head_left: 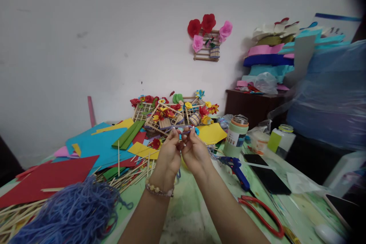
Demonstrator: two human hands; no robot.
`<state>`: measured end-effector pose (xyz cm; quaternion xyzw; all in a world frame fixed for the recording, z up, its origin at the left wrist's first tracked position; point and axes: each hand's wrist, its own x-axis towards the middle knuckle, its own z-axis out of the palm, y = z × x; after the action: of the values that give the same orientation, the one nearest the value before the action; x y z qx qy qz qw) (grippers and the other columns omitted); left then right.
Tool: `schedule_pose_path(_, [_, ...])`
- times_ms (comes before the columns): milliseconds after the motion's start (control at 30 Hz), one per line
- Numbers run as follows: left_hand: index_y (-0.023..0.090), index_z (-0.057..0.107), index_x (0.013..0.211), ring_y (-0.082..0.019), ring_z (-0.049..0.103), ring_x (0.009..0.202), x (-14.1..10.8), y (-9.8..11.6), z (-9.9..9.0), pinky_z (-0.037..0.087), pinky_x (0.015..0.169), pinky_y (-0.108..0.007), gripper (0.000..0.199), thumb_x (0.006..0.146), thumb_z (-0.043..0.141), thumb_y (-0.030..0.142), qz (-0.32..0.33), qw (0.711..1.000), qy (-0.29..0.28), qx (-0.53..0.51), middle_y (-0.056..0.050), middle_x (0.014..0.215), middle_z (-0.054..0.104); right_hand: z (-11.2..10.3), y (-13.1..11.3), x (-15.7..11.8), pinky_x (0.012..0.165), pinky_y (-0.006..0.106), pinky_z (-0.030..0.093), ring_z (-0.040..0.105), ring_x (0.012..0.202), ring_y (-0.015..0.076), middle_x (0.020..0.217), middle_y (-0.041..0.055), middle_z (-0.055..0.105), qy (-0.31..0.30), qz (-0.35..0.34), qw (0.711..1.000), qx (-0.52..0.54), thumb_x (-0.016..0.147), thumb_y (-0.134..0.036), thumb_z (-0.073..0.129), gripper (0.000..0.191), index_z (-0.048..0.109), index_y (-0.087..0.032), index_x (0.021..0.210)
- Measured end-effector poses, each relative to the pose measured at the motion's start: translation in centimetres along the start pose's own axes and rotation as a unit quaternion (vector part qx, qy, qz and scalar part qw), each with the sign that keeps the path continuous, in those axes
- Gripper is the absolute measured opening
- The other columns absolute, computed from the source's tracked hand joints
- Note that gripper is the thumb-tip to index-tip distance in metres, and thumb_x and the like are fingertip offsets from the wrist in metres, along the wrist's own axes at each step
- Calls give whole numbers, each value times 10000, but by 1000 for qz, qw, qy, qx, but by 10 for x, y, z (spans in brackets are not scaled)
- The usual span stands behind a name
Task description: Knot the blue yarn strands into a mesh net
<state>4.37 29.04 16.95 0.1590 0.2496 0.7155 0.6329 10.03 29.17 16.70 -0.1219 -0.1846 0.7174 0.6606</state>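
My left hand [168,152] and my right hand [196,153] meet in front of me over the table. The fingertips of both are pinched on a thin purple-blue strand of yarn [186,132], stretched between them. More of the same colour hangs below the left hand. Fingers hide part of what they hold. At the lower left lies a big tangled heap of blue yarn [71,209]. Beyond my hands stand small stick-lattice frames [164,116] with paper flowers. A blue glue gun [237,169] rests to the right of my right hand.
Thin wooden sticks [137,175] and coloured sheets, including a red sheet [51,179], cover the left side. On the right are a green jar [236,137], red-handled scissors [264,213] and a black phone [271,179]. A flower-trimmed frame [207,45] hangs on the wall.
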Motion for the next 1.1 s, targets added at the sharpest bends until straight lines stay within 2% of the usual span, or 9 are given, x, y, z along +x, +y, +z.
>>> schedule_pose_path(267, [117,553,618,-65,542,485,-2,-1,2,473,519,-158,304,869,431,-3,-37,999,-3,-4,8,562,571,-10,-10,9,369,70,294,287,365,30,445,-96,313,-62,5,991,117,882,-16,422,256,574,-186,765])
schedule_pose_path(500, [100,553,648,-62,580,523,-1,4,0,477,489,-134,288,869,412,-20,-33,998,12,-50,-30,652,610,-17,-14,19,439,108,352,354,429,33,543,-74,383,-57,-51,991,107,824,34,418,285,414,-180,636])
schedule_pose_path(633, [100,547,609,-57,586,532,3,5,-2,503,523,-125,323,865,406,-37,-5,997,39,-60,-23,615,593,-31,-23,31,462,164,362,370,445,56,541,-74,400,67,-139,988,-24,836,-90,481,205,435,-191,664])
schedule_pose_path(733, [103,554,602,-57,589,535,5,10,-3,506,524,-124,331,880,411,-6,16,997,42,-67,-21,607,597,-39,-38,33,487,177,351,436,519,68,636,-63,502,172,-238,946,-139,792,-139,564,90,505,-201,764])
schedule_pose_path(800, [106,557,606,-59,598,545,6,14,-4,503,524,-122,336,886,406,1,32,996,45,-72,-14,599,597,-36,-49,27,550,169,366,488,629,66,745,-70,567,181,-313,914,-183,723,-113,638,200,562,-225,869])
schedule_pose_path(867, [107,552,600,-55,602,549,8,17,-4,498,533,-117,346,889,396,-2,49,995,48,-75,-6,589,595,-29,-56,14,598,182,378,514,682,81,770,-55,615,128,-344,888,-278,686,-153,688,182,633,-215,849])
schedule_pose_path(900, [107,550,596,-51,601,547,8,18,-4,495,542,-114,350,890,395,-2,58,994,49,-76,-1,584,593,-24,-57,8,586,201,376,517,651,95,721,-34,630,81,-315,879,-348,698,-224,692,94,665,-191,781])
schedule_pose_path(1000, [110,555,590,-40,598,557,7,14,-4,488,588,-105,341,885,420,5,85,992,45,-77,10,588,596,-16,-43,-6,495,235,337,486,489,112,499,12,588,-56,-107,850,-513,733,-457,637,345,678,-146,590])
schedule_pose_path(1100, [121,589,613,-49,591,568,3,1,-5,479,611,-121,277,870,498,75,146,989,14,-28,8,619,620,-16,-15,-6,509,222,369,541,535,122,565,15,632,-93,12,889,-447,724,-538,614,385,699,-163,703])
